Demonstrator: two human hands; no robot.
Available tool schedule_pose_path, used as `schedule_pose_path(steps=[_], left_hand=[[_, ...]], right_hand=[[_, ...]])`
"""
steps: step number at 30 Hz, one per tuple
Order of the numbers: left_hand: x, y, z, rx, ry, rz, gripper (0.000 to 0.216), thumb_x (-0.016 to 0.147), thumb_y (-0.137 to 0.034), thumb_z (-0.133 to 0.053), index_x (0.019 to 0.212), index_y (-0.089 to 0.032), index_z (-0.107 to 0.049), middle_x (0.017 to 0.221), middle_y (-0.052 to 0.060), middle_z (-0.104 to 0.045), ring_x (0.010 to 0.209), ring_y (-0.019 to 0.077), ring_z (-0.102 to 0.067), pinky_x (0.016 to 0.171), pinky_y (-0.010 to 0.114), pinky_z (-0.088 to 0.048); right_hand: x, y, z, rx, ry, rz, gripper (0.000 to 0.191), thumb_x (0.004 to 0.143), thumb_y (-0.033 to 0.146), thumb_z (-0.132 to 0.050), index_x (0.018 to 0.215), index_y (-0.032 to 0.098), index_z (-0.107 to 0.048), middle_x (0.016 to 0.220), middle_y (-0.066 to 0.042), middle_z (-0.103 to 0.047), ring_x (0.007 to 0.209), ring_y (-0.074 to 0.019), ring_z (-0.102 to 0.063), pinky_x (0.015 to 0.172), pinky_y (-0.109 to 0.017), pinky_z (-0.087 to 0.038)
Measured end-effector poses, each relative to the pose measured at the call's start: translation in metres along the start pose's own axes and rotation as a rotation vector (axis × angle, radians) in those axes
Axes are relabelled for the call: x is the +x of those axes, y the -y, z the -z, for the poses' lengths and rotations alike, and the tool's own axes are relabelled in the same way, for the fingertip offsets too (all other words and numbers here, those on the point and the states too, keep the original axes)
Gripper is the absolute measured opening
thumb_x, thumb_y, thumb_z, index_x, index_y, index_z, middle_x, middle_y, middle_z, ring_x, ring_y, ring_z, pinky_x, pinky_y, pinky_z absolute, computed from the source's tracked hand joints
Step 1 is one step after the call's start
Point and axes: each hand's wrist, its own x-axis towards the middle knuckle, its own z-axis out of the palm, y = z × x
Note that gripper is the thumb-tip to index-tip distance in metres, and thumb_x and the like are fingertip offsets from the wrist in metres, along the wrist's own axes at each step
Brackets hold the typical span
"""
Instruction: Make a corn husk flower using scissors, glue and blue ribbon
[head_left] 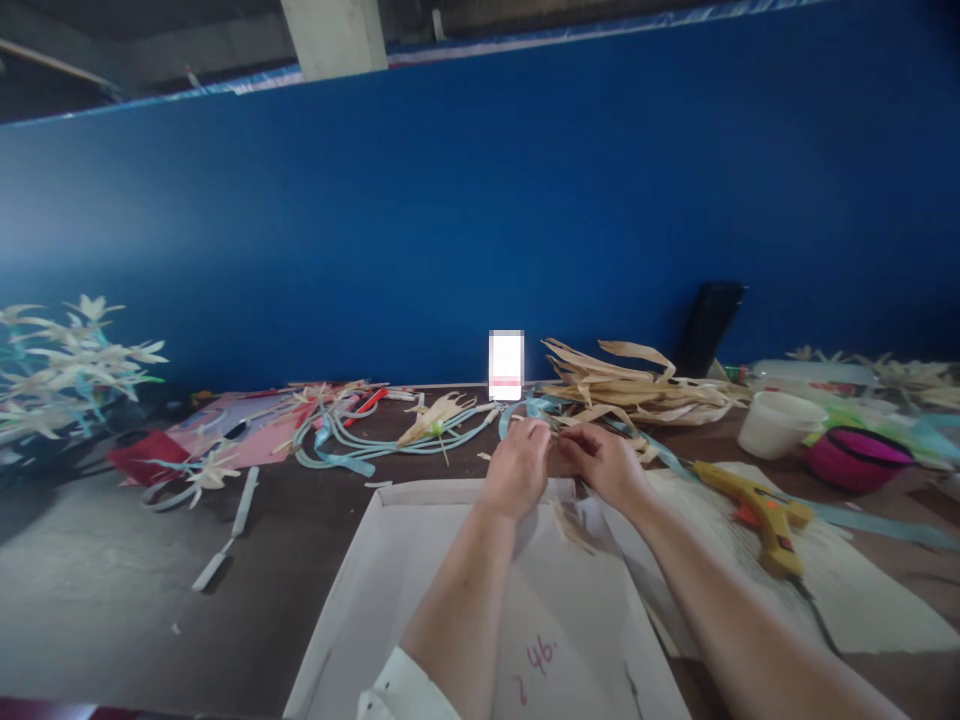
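My left hand (516, 468) and my right hand (606, 465) are close together over the far edge of a shallow white box (420, 560). Both are closed, with fingertips pinched around something too small to make out. A bundle of dry, tan husk strips (637, 385) lies just beyond my right hand. Pale blue ribbon (544, 405) runs behind my fingers. Inside the box, below my right hand, is a loose piece of husk (574, 530).
A yellow glue gun (765, 515) rests on paper at right, near a white cup (780, 425) and a magenta pouch (859, 460). A lit phone (506, 365) stands against the blue partition (450, 200). Pale husk flowers (82, 350) stand left; blue cords (360, 440) lie left of centre.
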Motion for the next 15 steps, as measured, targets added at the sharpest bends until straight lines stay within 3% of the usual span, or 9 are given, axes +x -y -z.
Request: schedule_pose_path(steps=[5,9,15], left_hand=[[0.000,0.000,-0.001,-0.001,0.021,-0.013,0.018,0.090,-0.017,-0.035,0.093,-0.017,-0.052,0.102,0.009,-0.058,0.101,0.0197,-0.052,0.085,0.032,-0.044],[0.000,0.000,0.000,0.047,0.061,0.042,0.019,0.090,-0.020,-0.033,0.090,-0.017,-0.052,0.089,0.008,-0.059,0.087,0.0196,-0.056,0.076,0.031,-0.044],[-0.001,-0.002,-0.001,-0.060,0.040,0.215,0.021,0.092,-0.028,-0.033,0.089,-0.018,-0.052,0.078,0.006,-0.061,0.073,0.0175,-0.059,0.066,0.028,-0.043]], right_hand=[[0.002,-0.005,-0.003,0.139,-0.017,-0.089,0.028,0.074,0.043,-0.058,0.081,0.017,-0.063,0.066,-0.003,-0.063,0.055,-0.0150,-0.054,0.052,-0.027,-0.041],[0.000,0.002,-0.003,0.155,0.005,-0.095,0.023,0.074,0.041,-0.058,0.076,0.017,-0.060,0.060,-0.001,-0.059,0.050,-0.0133,-0.049,0.047,-0.025,-0.038],[-0.001,0.008,-0.004,0.007,-0.031,0.008,0.015,0.074,0.031,-0.057,0.079,0.018,-0.063,0.071,-0.003,-0.065,0.063,-0.0167,-0.058,0.058,-0.027,-0.043]])
